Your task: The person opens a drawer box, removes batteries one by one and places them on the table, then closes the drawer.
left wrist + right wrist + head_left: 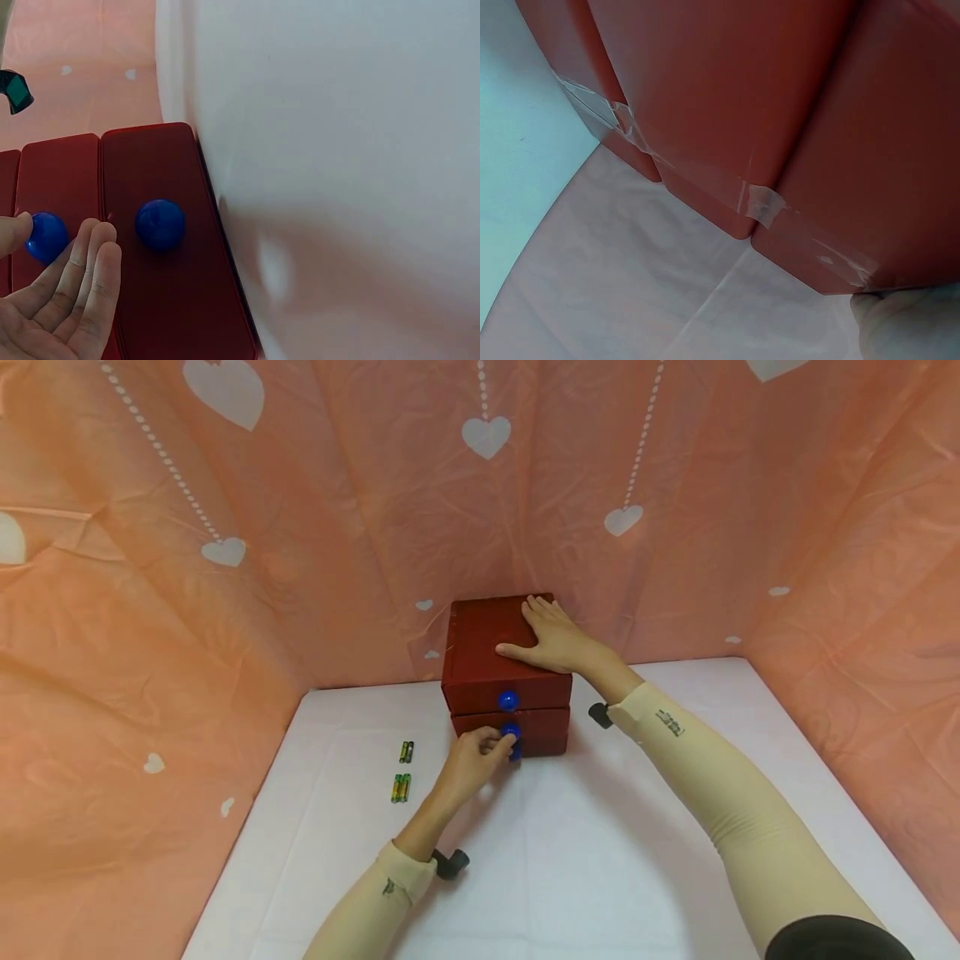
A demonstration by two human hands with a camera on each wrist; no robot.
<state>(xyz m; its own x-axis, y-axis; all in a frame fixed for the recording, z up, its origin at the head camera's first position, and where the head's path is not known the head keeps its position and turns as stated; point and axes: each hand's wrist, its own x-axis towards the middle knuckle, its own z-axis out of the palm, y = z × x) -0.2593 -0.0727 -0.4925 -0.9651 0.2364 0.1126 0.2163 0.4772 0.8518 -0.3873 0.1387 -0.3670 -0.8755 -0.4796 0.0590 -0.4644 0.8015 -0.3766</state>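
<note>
A dark red drawer box stands against the back wall, its stacked drawers each bearing a round blue knob. My left hand pinches the middle blue knob between thumb and fingertips, the other fingers extended. Just below it the lowest blue knob is untouched, and the top blue knob is free as well. On the box's lid my right hand rests with fingers spread. In the right wrist view only part of that hand shows at the lower corner, beside the red box side with clear tape.
Left of the box, two small pairs of green-and-gold batteries lie on the white table, one pair behind the other pair. Orange sheeting with white hearts hangs behind and at both sides.
</note>
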